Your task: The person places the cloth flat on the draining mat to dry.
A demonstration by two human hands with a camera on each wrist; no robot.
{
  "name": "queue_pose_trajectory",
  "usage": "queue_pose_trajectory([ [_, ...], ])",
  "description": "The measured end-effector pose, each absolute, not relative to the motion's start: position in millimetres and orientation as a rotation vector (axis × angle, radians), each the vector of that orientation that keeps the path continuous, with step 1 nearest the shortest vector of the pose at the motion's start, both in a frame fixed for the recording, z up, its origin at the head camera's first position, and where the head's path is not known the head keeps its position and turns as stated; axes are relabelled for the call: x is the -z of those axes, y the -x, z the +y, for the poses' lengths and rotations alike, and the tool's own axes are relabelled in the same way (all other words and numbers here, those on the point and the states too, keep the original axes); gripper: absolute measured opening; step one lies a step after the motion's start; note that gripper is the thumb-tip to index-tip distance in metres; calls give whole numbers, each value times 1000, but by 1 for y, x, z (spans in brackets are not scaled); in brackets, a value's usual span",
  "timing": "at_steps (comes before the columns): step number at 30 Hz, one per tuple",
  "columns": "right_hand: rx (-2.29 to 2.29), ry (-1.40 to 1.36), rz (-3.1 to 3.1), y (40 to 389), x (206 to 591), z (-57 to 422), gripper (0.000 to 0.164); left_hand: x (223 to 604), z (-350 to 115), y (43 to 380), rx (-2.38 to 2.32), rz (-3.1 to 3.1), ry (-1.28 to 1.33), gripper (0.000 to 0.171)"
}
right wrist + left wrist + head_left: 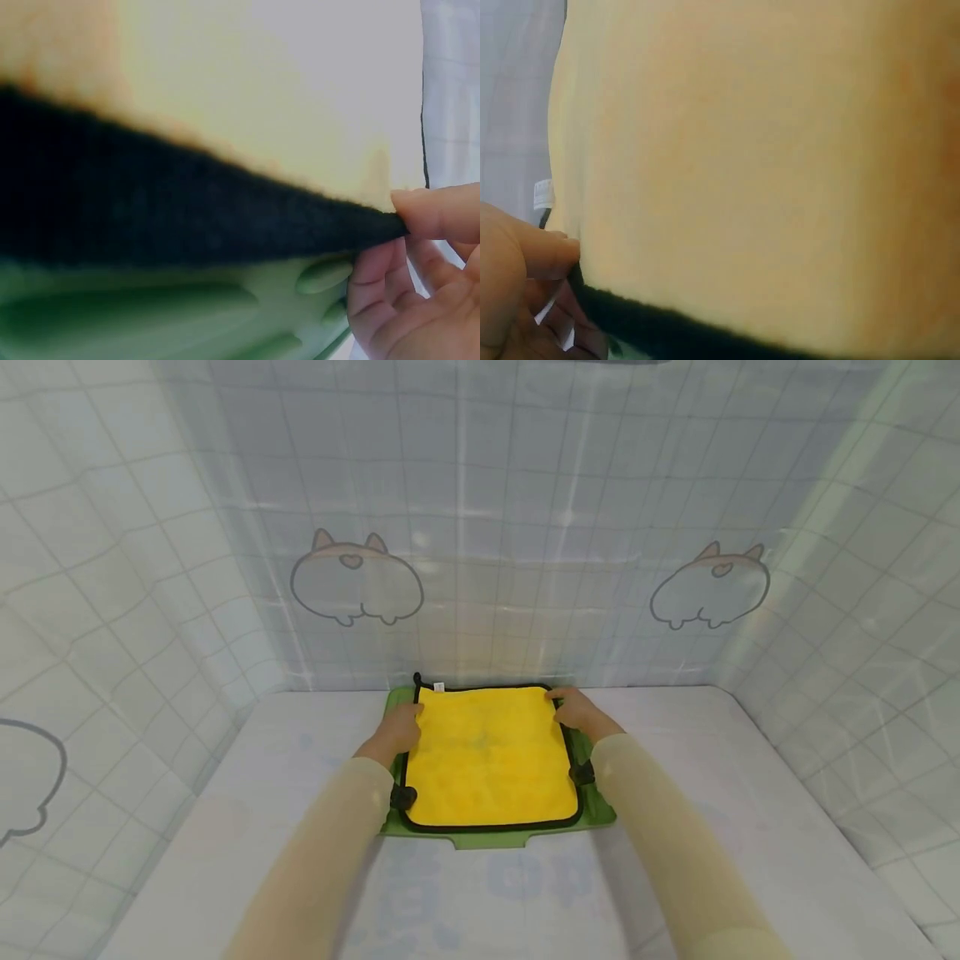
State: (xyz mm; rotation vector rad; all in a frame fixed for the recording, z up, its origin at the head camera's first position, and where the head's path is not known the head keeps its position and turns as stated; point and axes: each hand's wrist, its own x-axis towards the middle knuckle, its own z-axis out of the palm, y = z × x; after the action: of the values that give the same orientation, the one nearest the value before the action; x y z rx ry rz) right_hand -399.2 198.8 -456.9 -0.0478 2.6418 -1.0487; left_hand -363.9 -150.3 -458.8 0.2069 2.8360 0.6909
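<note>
A yellow cloth (487, 756) with black edging is spread over a green board (491, 841) on the table. My left hand (397, 727) pinches the cloth's left edge, below the far left corner. In the left wrist view the thumb (551, 255) presses on the yellow face at the dark border. On the other side my right hand (579, 710) pinches the right edge near the far corner. The right wrist view shows thumb and fingers closing on the black edging (225, 199), with raised ovals of the green board (326, 276) below it.
The white table (315, 852) bears faint blue print. A tiled-pattern curtain (525, 568) with animal drawings rises behind and at both sides. A small white tag (439, 687) sits on the cloth's far edge. Dark small objects (403, 797) show beside the cloth's sides.
</note>
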Motion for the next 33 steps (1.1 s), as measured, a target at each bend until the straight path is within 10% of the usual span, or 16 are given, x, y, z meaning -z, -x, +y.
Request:
queue_pose_trajectory([
  [23, 735, 429, 2899, 381, 430, 173, 40, 437, -130, 360, -522, 3011, -295, 51],
  [33, 472, 447, 2822, 387, 448, 151, 62, 451, -109, 354, -564, 2866, -281, 75],
])
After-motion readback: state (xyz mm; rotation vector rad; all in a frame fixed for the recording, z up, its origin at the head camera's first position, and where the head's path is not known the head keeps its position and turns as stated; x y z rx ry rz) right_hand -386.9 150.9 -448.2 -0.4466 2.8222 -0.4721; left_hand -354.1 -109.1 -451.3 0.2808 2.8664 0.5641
